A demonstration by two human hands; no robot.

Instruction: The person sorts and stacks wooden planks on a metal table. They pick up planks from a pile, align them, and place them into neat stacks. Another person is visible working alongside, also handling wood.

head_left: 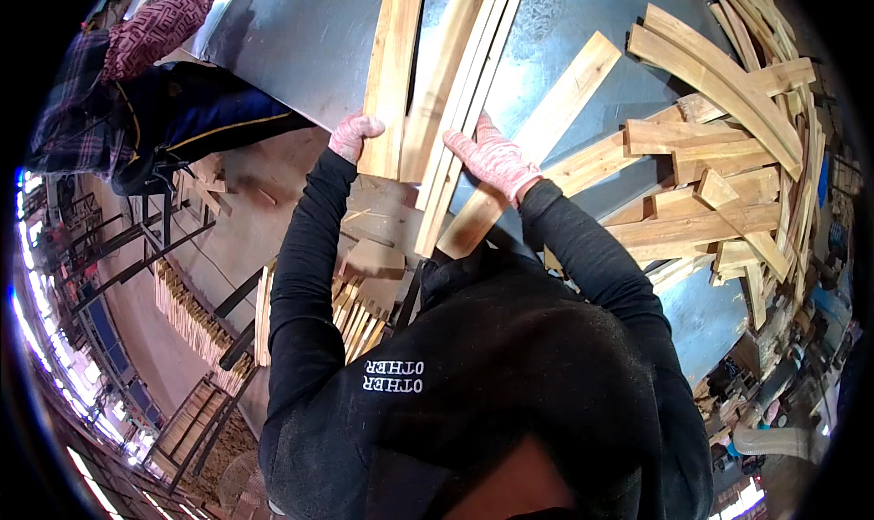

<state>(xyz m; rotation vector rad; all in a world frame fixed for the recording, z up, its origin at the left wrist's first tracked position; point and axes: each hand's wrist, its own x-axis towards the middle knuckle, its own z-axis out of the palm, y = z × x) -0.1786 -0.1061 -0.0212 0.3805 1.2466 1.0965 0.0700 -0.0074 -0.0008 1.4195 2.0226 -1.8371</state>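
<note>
Both my hands wear pink-and-white gloves. My left hand [355, 137] is closed on the left edge of a flat wooden board [391, 74], its thumb over the near end. Beside that board lies a second wooden board [443, 74]. To its right, several narrow wooden slats [469, 92] run side by side, and my right hand [496, 160] grips them from the right with its thumb across the top. Some of its fingers are hidden. The near ends of the slats stick out past the table edge toward my body. Another board [564, 101] slants just right of my right hand.
The metal table [537, 19] carries a heap of curved and straight wooden pieces [719, 147] on the right. Another person's patterned sleeve [164, 24] and dark trousers [209, 110] are at the far left. Stacked slats [196, 315] stand below the table on the left.
</note>
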